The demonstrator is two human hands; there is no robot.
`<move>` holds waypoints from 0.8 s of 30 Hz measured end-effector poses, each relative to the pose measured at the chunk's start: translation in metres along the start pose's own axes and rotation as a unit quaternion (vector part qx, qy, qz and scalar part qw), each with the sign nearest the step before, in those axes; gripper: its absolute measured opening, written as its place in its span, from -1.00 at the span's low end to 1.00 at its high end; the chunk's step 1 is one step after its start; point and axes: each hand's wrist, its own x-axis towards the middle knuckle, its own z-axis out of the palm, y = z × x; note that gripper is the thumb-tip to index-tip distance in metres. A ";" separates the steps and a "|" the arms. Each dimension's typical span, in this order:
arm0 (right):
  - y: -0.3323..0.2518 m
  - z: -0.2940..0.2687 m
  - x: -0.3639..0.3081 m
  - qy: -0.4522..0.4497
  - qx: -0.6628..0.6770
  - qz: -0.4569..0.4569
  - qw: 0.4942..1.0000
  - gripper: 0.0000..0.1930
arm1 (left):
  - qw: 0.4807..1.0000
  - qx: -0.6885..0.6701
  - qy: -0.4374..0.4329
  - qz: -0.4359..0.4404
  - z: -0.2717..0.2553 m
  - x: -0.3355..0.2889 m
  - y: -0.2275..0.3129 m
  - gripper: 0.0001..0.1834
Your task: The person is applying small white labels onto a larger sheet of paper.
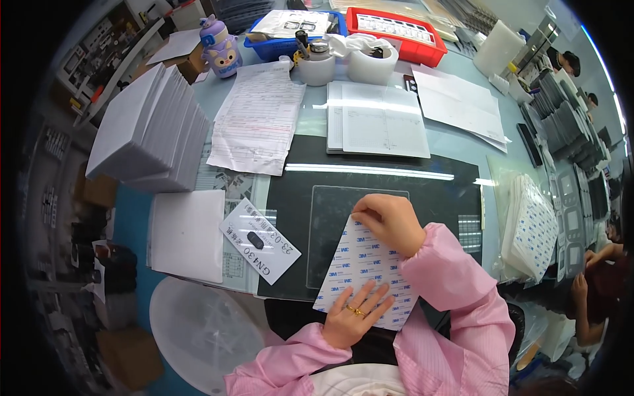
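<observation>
A white adhesive sheet with rows of blue print [366, 261] lies at a slant over the near edge of the table. Its far corner is pinched between the thumb and fingers of my right hand [395, 223]. Lower down, my left hand [356, 317], with a ring on it, rests flat on the sheet with fingers spread. Under the sheet's upper part is a clear rectangular plate [323, 204] on a black mat [290, 191]. A white label card with a dark oval [261, 241] lies left of the plate.
Stacked white sheets [148, 125] stand at the left, above a white pad [188, 234]. Behind the mat are a handwritten form [257, 119], clear-covered panels [383, 122], a blue tray [264, 49] and a red tray [429, 49]. Bagged blue-printed sheets [531, 228] lie at the right.
</observation>
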 end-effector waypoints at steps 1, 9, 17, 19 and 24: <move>0.000 0.002 -0.002 -0.001 -0.002 -0.001 1.000 -0.91 | 1.000 -0.001 0.002 -0.001 0.000 0.001 0.000 -0.63; -0.006 0.008 -0.023 0.132 -0.184 -0.256 0.940 -0.77 | 1.000 -0.015 -0.002 -0.017 0.001 -0.001 0.003 -0.63; -0.011 0.013 -0.062 0.070 -0.141 -0.323 0.933 -0.67 | 0.999 -0.039 0.021 -0.031 0.003 0.003 0.006 -0.64; -0.012 0.014 -0.065 0.078 -0.132 -0.319 0.935 -0.67 | 0.998 -0.042 0.026 -0.030 0.004 0.004 0.006 -0.68; -0.009 0.013 -0.067 0.042 -0.081 -0.325 0.941 -0.72 | 0.999 -0.042 -0.003 -0.033 0.006 0.004 0.006 -0.69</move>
